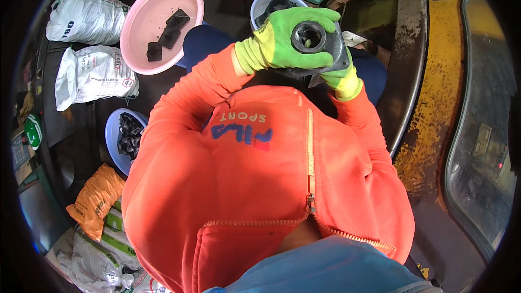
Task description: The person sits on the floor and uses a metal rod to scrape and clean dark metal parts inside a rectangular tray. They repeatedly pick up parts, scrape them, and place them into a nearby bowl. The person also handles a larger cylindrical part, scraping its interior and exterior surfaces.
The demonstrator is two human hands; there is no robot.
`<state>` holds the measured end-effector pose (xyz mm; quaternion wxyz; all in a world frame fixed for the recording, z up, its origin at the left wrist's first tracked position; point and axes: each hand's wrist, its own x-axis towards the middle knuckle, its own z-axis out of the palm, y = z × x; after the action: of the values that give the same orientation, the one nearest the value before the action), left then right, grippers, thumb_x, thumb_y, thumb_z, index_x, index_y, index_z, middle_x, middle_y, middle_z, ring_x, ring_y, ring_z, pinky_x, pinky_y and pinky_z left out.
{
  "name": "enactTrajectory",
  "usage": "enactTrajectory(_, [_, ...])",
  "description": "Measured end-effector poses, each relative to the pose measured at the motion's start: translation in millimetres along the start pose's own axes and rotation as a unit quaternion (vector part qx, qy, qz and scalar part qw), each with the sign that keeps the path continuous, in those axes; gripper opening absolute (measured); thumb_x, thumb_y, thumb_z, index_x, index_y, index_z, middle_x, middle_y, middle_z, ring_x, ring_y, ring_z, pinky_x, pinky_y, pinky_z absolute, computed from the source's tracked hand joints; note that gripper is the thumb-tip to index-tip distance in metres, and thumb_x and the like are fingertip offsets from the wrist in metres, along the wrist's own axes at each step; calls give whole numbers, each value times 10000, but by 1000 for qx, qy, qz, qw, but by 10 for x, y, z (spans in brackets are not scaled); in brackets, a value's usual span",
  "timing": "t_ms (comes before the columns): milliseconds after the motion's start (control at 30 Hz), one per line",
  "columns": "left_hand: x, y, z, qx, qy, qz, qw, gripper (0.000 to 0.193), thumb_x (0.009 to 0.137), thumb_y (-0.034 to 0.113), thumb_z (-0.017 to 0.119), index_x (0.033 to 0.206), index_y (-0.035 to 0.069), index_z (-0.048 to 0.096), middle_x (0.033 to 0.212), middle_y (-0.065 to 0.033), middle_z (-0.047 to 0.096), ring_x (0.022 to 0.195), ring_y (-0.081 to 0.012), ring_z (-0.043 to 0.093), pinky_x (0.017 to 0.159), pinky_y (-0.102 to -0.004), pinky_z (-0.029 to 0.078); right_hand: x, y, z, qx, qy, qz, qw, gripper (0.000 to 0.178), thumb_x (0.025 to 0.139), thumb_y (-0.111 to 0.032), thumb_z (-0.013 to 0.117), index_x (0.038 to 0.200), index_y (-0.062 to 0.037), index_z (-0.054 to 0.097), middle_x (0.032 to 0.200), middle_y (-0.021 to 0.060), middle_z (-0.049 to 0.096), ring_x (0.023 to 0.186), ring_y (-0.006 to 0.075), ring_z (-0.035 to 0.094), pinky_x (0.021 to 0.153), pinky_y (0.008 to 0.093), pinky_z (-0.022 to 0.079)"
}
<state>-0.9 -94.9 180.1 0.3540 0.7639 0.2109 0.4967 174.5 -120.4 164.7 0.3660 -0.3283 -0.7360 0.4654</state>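
Dark grey metal housing (317,43), square flange with a round bore, is held up in front of the chest, above the lap, off any surface. Left hand (282,40) in a green-yellow glove is wrapped over the top and left side of the part, fingers curled closed around the flange edge. Right hand (343,78), same glove, is mostly hidden under the part; it appears to be cupped shut on the lower right corner, but the fingers cannot be seen. Something small and pale is seen inside the bore; what it is cannot be told.

Pink basin (161,24) with three dark square pieces is placed at far left, well apart from the hands. Blue basin (266,5) with dark parts sits just behind the held part; a second blue bowl (116,135) of black pieces lies at left, near the elbow. White sacks (87,49) are stacked beyond the pink basin.

Risk, judged: part looks heavy and is held with no support below, so a slip from the gloved grip could drop it onto the lap or into the blue basin. The small item in the bore could fall out if the part is tilted.
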Motion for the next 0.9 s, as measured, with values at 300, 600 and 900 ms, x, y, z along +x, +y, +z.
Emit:
enactTrajectory(300, [103, -89, -89, -227, -242, -41, 942, 446, 627, 170, 798, 1029, 42, 652, 1195, -143, 631, 1085, -263, 604, 967, -371, 451, -125, 363, -85, 163, -124, 92, 974, 453, 871, -238, 658, 1270, -70, 526, 1259, 75, 555, 1124, 158, 549, 962, 328, 456])
enactTrajectory(600, [350, -238, -440, -6, -168, -53, 984, 783, 602, 312, 753, 1306, 55, 528, 1395, -139, 460, 1297, -237, 422, 1065, -382, 348, 217, 307, -39, 25, 93, -64, 993, 597, 749, -149, 757, 1258, -10, 479, 1150, 96, 597, 1057, 183, 578, 909, 316, 474])
enactTrajectory(900, [13, -89, 305, -53, 114, -62, 990, 445, 684, 89, 793, 1058, 50, 556, 1210, -127, 588, 1087, -233, 573, 920, -347, 467, 96, 331, 241, 357, 213, -2, 910, 509, 911, -334, 523, 1306, -25, 436, 1270, 91, 507, 1169, 211, 510, 987, 339, 429])
